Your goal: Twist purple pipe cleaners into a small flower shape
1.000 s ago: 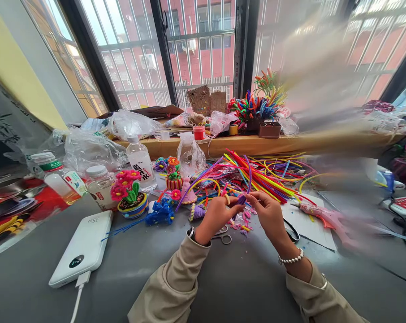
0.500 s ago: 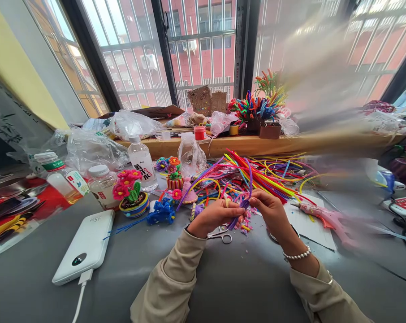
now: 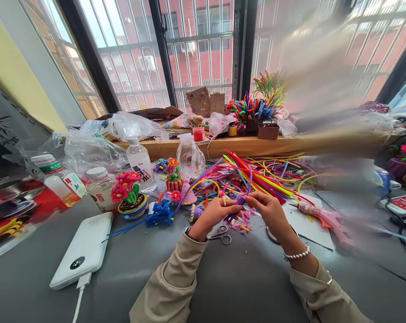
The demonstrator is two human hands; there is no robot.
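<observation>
Purple piece (image 3: 242, 198): was up between your two hands, over the gray table (image 3: 243, 287), with one purple strand standing up from it beside your right fingertips
Left hand (image 3: 219, 211): had thumb and fingers closed on the piece from its left side, your other fingers curled under
Right hand (image 3: 266, 210): pinched the piece's right side with thumb and index; what the remaining fingers touched, you couldn't tell from this view
Clippings (image 3: 245, 225): lay scattered on the table just below your hands, mostly pink with some yellow
Scissors (image 3: 219, 235): sat on the table near your left wrist, handle loops toward you
Purple cone (image 3: 196, 212): was just left of your left hand, partly hidden by it
Strand pile (image 3: 260, 177): spread behind your hands, red, yellow and purple
Glue gun (image 3: 327, 218): lay to your right, nozzle over a white board (image 3: 308, 231)
Blue bundle (image 3: 161, 213): was left of the purple cone, thin stems pointing left
Flower pot (image 3: 133, 213): stood beside the blue bundle, pink blooms up
Power bank (image 3: 85, 249): lay at your near left, white cable (image 3: 78, 305) plugged in
</observation>
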